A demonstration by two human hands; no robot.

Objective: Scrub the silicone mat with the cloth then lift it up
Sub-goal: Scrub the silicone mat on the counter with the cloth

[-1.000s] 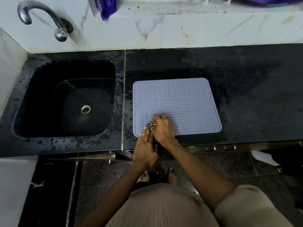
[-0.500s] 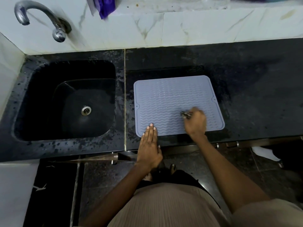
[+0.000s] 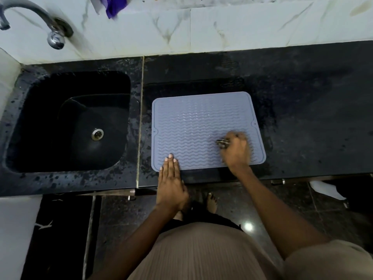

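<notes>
My right hand [image 3: 236,151] has swept across the silicone mat [image 3: 203,128] from the near left corner to roughly four o'clock on it, fingers clenched round the dark cloth [image 3: 223,142], which pokes out at the thumb side and presses on the ribbed surface. A second ago that hand was bunched up right beside the left one at about seven o'clock, so the scrub stroke has now covered the near strip; I judge the far half at twelve o'clock not yet scrubbed.

My left hand [image 3: 171,178] lies flat with fingers straight, fingertips pinning the mat's near edge at seven o'clock (the palm overhangs the counter [image 3: 302,118] edge). It has barely shifted since the earlier frames.

The mat lies flat on the counter, just right of the sink [image 3: 68,122], and looks to sit much where it did. Lifting is not yet begun.
</notes>
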